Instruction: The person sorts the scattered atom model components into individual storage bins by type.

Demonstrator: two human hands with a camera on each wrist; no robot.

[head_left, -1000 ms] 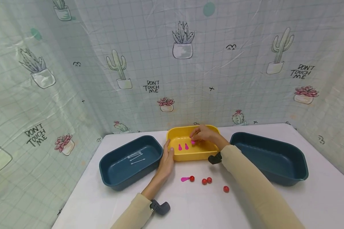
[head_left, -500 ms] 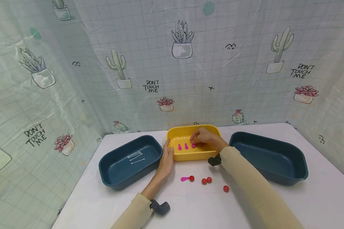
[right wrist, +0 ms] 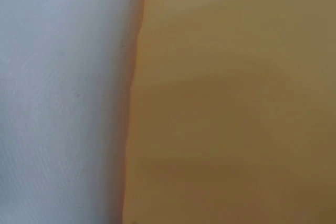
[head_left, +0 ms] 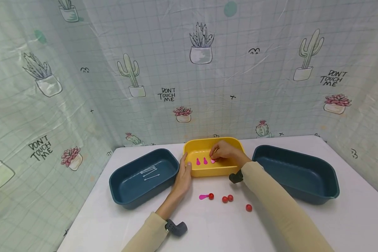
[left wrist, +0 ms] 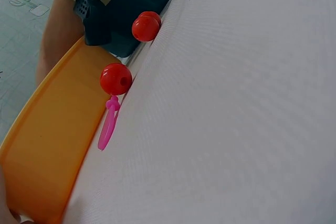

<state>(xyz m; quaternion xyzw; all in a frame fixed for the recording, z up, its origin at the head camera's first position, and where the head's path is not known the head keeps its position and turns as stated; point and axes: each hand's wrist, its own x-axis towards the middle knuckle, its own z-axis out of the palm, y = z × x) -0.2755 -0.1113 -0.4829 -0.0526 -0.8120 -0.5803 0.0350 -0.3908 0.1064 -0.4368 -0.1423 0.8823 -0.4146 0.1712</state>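
In the head view, my right hand (head_left: 224, 150) reaches into the yellow tray (head_left: 211, 171) and pinches a small pink pear-shaped piece (head_left: 212, 161) low over its floor. Two matching pink pieces (head_left: 205, 161) lie to the left of it in a row. At the tray's front left corner, my left hand (head_left: 183, 177) holds the rim with its thumb and fingers. Another pink piece (left wrist: 108, 124) lies on the table in front, its narrow end at a red ball (left wrist: 115, 78) with a hole. The right wrist view has only the tray wall (right wrist: 226, 98) and table, blurred.
A dark blue bin (head_left: 129, 197) with several thin grey rods (head_left: 149, 171) stands at the left. A second dark blue bin (head_left: 321, 196) stands at the right, partly behind my right forearm. Loose red balls (head_left: 225, 199) lie on the white table (head_left: 208, 231). A patterned cloth (head_left: 239, 77) hangs behind.
My right hand has lowered the pink piece slightly, bringing it level with the two in the row. My left hand and the tray stay in place.
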